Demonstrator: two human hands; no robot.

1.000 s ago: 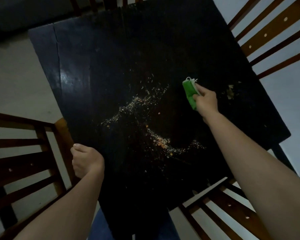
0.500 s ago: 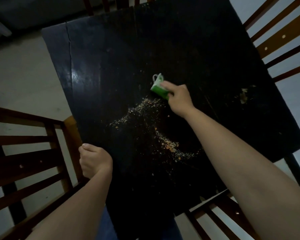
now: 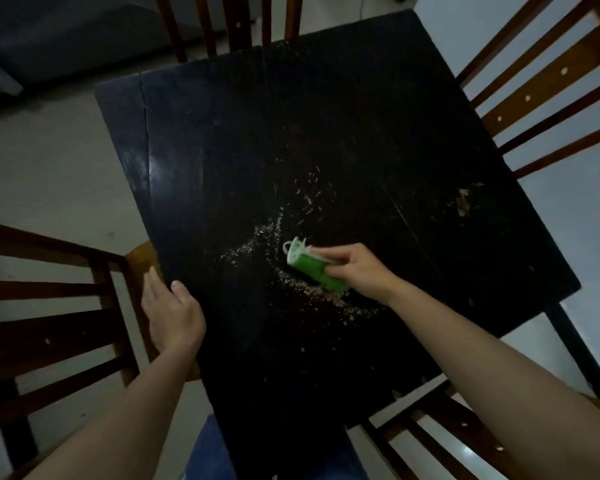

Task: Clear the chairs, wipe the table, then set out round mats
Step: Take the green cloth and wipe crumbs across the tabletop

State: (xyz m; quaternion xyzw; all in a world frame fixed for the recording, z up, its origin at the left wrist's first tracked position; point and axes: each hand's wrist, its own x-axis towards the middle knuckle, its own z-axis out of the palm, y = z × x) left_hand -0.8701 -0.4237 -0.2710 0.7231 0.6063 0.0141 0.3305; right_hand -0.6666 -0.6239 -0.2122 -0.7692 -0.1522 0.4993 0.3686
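A dark square table [image 3: 326,116] fills the middle of the view. Pale crumbs [image 3: 257,242] lie scattered across its centre, with a thicker line nearer me. My right hand [image 3: 357,270] grips a green sponge with a white loop [image 3: 314,266] and presses it onto the tabletop among the crumbs. My left hand [image 3: 170,313] lies at the table's left edge, fingers extended, thumb on the tabletop. A small patch of debris [image 3: 462,202] sits near the right edge.
Wooden slatted chairs surround the table: one at the left [image 3: 49,327], one at the far side [image 3: 232,26], one at the upper right [image 3: 548,88] and one at the lower right [image 3: 465,441]. The floor [image 3: 49,174] is pale.
My right hand has dragged the green sponge from the far right of the crumbs toward me into their middle. My left hand has uncurled from a fist at the table edge.
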